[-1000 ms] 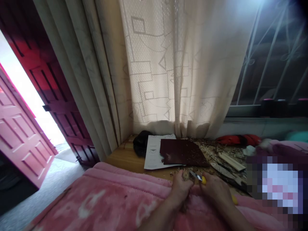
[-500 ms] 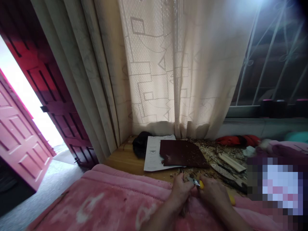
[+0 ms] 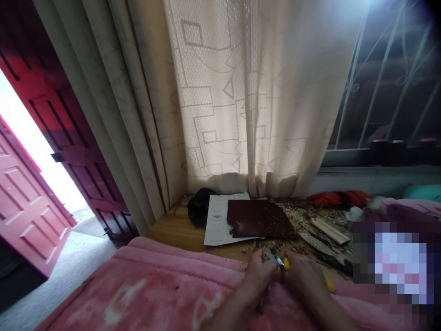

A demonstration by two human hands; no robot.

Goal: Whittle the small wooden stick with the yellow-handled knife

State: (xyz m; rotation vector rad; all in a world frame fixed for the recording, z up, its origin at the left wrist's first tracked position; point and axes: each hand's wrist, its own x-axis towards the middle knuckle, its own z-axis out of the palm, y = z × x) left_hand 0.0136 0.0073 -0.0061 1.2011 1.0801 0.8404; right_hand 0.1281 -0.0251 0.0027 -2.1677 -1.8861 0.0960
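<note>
**Yellow-handled knife at work in both hands at the table's edge**

The right hand is closed in a fist around the knife, its short metal blade pointing left toward the left hand. The left hand's fingers curl around a small piece of wood, mostly hidden in the grip. Blade and wood meet or nearly meet, though the exact contact is too small to tell. Both hands rest just above a pink quilted blanket that covers the person's lap.

Just ahead, a wooden tabletop is strewn with wood shavings. A dark red board lies partly over a printed white sheet, with a black cloth beside the sheet. To the right lie two carved wooden strips and a red cloth. A patterned cream curtain hangs behind the table, beside a barred window and an open red door. A pixelated patch covers the lower right corner.
</note>
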